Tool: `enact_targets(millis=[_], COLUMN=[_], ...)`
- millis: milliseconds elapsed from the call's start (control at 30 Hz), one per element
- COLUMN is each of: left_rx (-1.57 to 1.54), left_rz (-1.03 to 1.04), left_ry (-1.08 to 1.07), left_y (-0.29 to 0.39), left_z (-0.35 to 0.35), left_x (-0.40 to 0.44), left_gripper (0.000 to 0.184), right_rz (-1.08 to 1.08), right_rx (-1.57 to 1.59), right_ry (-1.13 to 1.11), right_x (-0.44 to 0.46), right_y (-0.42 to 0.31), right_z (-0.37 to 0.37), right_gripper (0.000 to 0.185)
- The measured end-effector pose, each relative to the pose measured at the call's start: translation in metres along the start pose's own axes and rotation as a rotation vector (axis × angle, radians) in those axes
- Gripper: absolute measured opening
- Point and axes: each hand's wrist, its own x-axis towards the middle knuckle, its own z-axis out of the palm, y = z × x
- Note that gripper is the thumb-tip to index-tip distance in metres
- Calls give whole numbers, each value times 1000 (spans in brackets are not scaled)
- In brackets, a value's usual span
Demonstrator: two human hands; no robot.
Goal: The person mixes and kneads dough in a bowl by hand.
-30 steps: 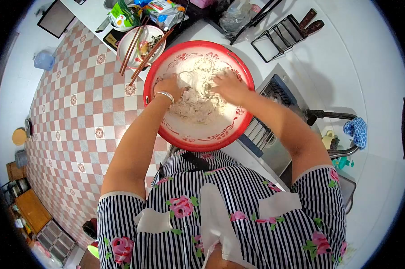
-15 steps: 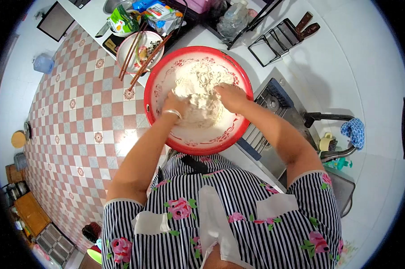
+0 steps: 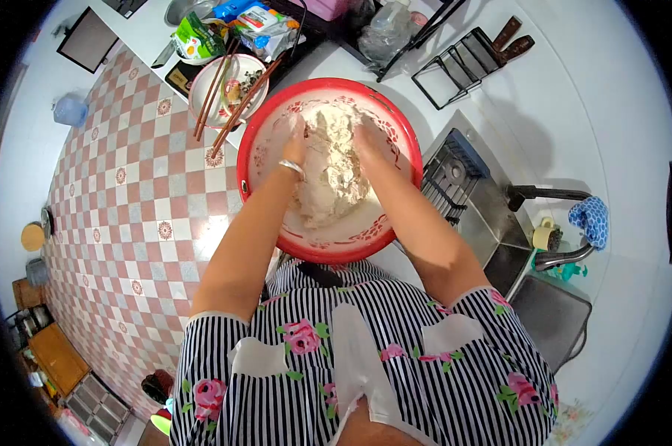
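Note:
A large enamel basin (image 3: 247, 145) with a red rim and a red floral pattern holds a pale, crumbly mass of floury dough (image 3: 334, 167). Along the left side of the dough lies my left hand (image 3: 296, 141), fingers stretched out, with a light bracelet at its wrist. On the opposite side my right hand (image 3: 365, 140) rests against the dough, its fingers pointing to the far rim and partly hidden. Both hands look floury, and neither closes around anything.
Left of the basin, a bowl (image 3: 195, 100) with food scraps has long chopsticks (image 3: 243, 111) across it. Packets (image 3: 265, 30) stand behind. To the right are a knife rack (image 3: 455, 74), a gas stove (image 3: 455, 175) and a sink (image 3: 507, 264) with a black tap (image 3: 548, 193).
Both hands have moved toward the far side of the basin and straightened along the dough. The blurred stirring motion has stopped, and the dough now shows as a lengthwise heap.

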Motion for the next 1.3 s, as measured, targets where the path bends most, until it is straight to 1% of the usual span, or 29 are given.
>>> enact_targets(millis=[67,133,167,200,267,300,333,367,433,533,633,667,767,800,900,933,1000,1033,1100,1167,1200,1233,1267,1300], left_rx=[-36,-102,-48,7,154,242,332,463,724,928,913,855,994,967,1034,1025,1061,1080,1040,953,796,769,742,713], left_rz=[-269,-256,-174,-95,157,324,490,517,561,600,496,390,223,270,127,94,243,318,341,293,216,319,420,522], left_ry=[-72,-87,-119,-151,-208,-235,-259,-251,-240,-246,-216,-217,-220,-158,-210,-206,-111,-60,-57,-59,-179,-157,-137,-122], left_y=[54,52,47,74,79,61,50,39,22,-1,5,10,31,33,45,52,18,11,9,18,45,55,61,60], left_z=[-9,-3,-2,-9,-14,-11,-10,-9,-8,-9,-8,-8,-4,-3,3,3,12,11,12,6,-8,-21,-29,-33], left_x=[-27,-19,-21,-53,-81,-85,-91,-102,-126,-128,-117,-112,-94,-87,-69,-65,-49,-47,-47,-52,-78,-98,-116,-130], left_gripper=[71,75,73,71,62,57,56,63,77,81,79,79,75,71,64,58,54,53,54,59,67,69,71,74], right_rz=[59,135,179,189,325,398,184,72,-478,-616,-690,-660,-646,-609,-635,-635,-638,-641,-588,-557,-670,-356,-7,257], right_rx=[171,256,293,197,394,489,286,-27,-505,-743,-684,-591,-522,-491,-541,-563,-567,-565,-594,-653,-771,-438,-129,117], right_ry=[-68,-173,-226,-168,-327,-405,-428,-343,-224,144,223,191,229,215,276,299,300,301,243,210,34,-198,-295,-340], right_x=[-1,-9,-15,-13,-36,-49,-44,-38,-59,-102,-91,-76,-55,-49,-22,-17,-9,-9,-14,-15,-4,6,16,-19], right_y=[9,-4,-9,-7,-38,-46,-23,6,31,36,30,38,28,27,36,33,27,23,19,15,23,21,19,-26], right_z=[12,12,10,5,-6,-10,-8,-8,-4,20,32,34,39,41,44,44,46,47,43,44,24,19,14,7], right_gripper=[45,46,46,44,35,31,32,34,35,38,35,32,29,31,33,35,35,35,37,37,36,34,33,33])
